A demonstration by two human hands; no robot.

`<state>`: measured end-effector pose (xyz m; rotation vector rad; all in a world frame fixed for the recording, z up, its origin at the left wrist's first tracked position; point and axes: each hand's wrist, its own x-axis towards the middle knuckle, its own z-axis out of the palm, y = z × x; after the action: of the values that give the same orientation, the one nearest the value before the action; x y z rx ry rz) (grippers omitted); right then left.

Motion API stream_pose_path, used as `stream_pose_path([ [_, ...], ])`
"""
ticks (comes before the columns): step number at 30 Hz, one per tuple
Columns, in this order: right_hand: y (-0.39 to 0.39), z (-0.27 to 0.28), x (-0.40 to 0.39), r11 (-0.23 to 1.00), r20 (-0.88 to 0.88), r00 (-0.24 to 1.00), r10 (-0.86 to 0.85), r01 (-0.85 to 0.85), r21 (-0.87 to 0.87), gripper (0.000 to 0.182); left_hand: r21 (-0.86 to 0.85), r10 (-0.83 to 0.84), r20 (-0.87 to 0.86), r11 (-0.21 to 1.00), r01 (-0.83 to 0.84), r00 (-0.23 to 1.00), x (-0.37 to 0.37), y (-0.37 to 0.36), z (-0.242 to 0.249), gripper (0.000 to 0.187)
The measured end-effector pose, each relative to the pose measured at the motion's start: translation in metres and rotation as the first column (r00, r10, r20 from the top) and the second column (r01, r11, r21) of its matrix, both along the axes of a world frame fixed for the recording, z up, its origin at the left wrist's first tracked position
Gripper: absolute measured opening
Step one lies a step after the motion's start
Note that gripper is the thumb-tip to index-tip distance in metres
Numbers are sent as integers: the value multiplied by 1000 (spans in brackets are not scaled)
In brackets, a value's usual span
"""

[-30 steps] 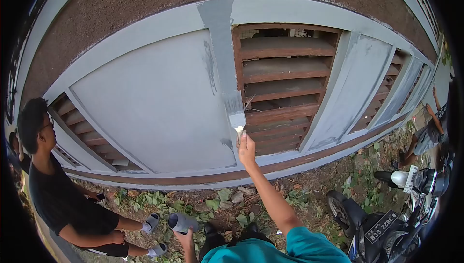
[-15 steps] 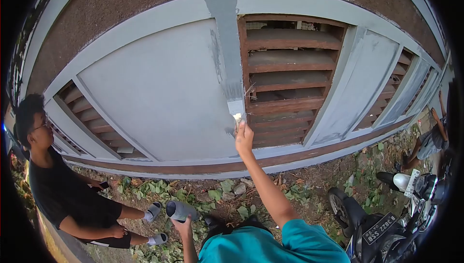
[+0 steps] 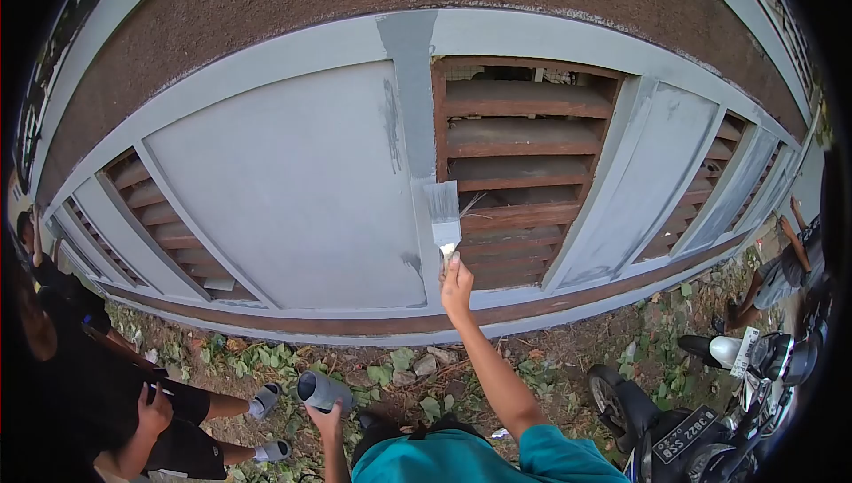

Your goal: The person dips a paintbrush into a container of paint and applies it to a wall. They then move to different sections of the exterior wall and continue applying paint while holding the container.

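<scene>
My right hand (image 3: 457, 286) grips a flat paintbrush (image 3: 446, 233) by its handle, bristles pointing up. The grey-coated bristles overlap the lower part of a vertical post (image 3: 414, 119) and the left edge of a brown louvred opening (image 3: 530, 139). Darker, fresh-looking grey paint covers the upper post, with rough streaks on the pale panel (image 3: 284, 190) beside it. Low on the left, my left hand (image 3: 327, 416) is wrapped around a grey cylindrical container (image 3: 325, 390), its mouth tilted toward the wall; its contents are hidden.
At the left stands a person in black (image 3: 89, 376), with another person (image 3: 53, 283) behind. Two parked motorcycles (image 3: 688, 439) (image 3: 741, 350) occupy the right, near a person in grey shorts (image 3: 781, 261). Leaves and stones (image 3: 426, 365) lie along the wall's foot.
The brush has shifted slightly right, from the post toward the louvred opening's edge. The camera view has tilted, so the wall sits lower. The person at left appears nearer the frame's edge.
</scene>
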<state>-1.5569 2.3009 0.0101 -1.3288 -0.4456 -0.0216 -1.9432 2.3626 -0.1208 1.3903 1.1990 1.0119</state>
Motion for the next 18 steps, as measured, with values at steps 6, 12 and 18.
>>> stream_pose_path([
  [6, 8, 62, 28, 976, -8, 986, 167, -164, 141, 51, -33, -39, 75, 999, 42, 996, 1, -22, -2, 85],
  [12, 18, 2, 25, 991, 73, 989, 131, -130, -19, 50, 9, 86, -50, 996, -86, 995, -13, -39, 3, 79],
  [18, 15, -3, 0, 998, 209, 977, -44, 51, -28, 48, -52, 95, 78, 994, -92, 992, -29, -37, 0, 85],
])
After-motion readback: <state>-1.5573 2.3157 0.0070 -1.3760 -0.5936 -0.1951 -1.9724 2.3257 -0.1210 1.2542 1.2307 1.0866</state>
